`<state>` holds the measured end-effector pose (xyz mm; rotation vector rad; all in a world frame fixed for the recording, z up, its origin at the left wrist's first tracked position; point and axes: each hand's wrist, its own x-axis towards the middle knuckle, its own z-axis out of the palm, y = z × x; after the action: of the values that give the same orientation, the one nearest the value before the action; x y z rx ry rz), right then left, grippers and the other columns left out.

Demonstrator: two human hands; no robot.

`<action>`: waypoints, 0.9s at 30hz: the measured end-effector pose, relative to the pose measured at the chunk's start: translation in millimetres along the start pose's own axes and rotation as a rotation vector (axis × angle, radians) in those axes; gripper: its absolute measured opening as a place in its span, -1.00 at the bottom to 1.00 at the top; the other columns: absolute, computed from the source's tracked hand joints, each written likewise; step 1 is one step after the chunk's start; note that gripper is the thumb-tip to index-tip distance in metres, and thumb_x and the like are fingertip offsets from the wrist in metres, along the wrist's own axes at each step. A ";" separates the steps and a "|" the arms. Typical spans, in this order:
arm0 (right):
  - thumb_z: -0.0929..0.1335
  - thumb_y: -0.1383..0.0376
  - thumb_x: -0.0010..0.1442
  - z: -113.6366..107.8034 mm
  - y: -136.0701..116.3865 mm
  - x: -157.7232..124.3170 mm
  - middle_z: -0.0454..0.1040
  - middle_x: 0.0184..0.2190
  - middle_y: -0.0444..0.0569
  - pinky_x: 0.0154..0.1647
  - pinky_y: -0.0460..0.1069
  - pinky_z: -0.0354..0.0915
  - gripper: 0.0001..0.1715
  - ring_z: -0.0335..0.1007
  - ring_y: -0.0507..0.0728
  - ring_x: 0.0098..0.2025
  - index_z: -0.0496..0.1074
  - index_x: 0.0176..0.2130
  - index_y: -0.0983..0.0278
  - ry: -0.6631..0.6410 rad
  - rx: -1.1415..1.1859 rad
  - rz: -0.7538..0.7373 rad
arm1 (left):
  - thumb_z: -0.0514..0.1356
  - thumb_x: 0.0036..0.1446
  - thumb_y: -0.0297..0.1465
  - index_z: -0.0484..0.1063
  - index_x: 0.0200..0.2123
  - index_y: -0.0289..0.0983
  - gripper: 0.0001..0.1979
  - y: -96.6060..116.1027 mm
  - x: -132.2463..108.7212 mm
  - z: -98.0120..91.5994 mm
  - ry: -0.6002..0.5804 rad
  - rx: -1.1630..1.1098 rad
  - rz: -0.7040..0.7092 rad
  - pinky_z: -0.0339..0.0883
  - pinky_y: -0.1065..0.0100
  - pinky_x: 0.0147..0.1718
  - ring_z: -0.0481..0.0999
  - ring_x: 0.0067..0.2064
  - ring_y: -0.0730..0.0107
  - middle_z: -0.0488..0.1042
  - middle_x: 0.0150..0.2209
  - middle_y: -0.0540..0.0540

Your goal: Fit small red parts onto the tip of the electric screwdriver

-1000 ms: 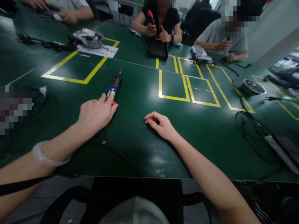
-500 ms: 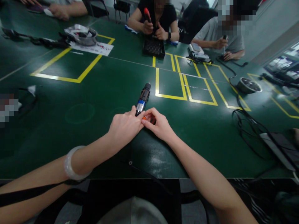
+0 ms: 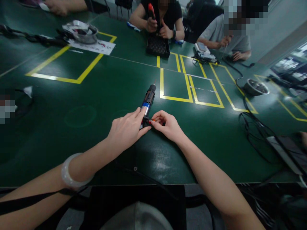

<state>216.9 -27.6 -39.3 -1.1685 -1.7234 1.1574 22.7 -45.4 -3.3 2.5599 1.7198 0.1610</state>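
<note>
An electric screwdriver (image 3: 149, 95), black with a blue and silver band, lies on the green table, its thin bit pointing away from me. My left hand (image 3: 127, 126) grips its rear half, fingers over the body and thumb near the end. Beside that end, my right hand (image 3: 169, 126) pinches a small red-orange part (image 3: 153, 121) between thumb and fingertips. The part meets a black piece at the tool's rear; whether it is joined to it, I cannot tell. My left palm covers much of the handle.
Yellow tape rectangles (image 3: 176, 99) mark the table. Across it sit co-workers, one behind a black tray (image 3: 158, 47). At the left back a roll of tape-like material (image 3: 80, 32) rests on white paper (image 3: 102, 47). To the right are a round metal bowl (image 3: 256, 87) and black cables (image 3: 251, 123).
My left hand has shifted slightly left and back along the screwdriver, baring the black piece at its rear. My right hand has moved a little to the right with the red-orange part.
</note>
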 end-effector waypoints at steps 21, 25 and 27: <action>0.45 0.26 0.18 2.4 4.2 -1.3 0.45 -0.35 -0.11 -0.29 -0.02 0.25 -0.85 0.36 0.05 -0.32 0.48 -0.22 0.25 -0.023 -0.125 -0.063 | 0.17 0.31 -0.10 -0.04 0.52 -0.23 -0.16 -18.1 5.6 13.1 -0.061 -0.209 0.071 0.31 0.01 0.28 0.15 0.43 -0.02 0.00 0.50 -0.16; 0.45 0.27 0.19 2.5 3.6 -1.8 0.46 -0.33 -0.11 -0.29 -0.03 0.26 -0.87 0.37 0.05 -0.31 0.49 -0.22 0.25 -0.020 -0.151 -0.084 | 0.18 0.31 -0.13 -0.02 0.51 -0.27 -0.18 -15.7 5.7 9.2 -0.078 -0.197 0.066 0.28 0.05 0.30 0.15 0.44 0.00 0.00 0.50 -0.18; 0.45 0.27 0.20 2.3 3.1 -2.0 0.46 -0.35 -0.12 -0.30 -0.04 0.25 -0.86 0.37 0.04 -0.33 0.48 -0.20 0.25 -0.032 -0.142 -0.071 | 0.17 0.32 -0.14 -0.02 0.51 -0.29 -0.18 -15.0 5.4 7.9 -0.077 -0.195 0.071 0.28 0.06 0.30 0.15 0.44 0.00 0.01 0.50 -0.20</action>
<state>216.3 -29.6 -43.2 -1.1682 -1.8819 1.0292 11.8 -34.7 -12.4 2.4533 1.5079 0.2183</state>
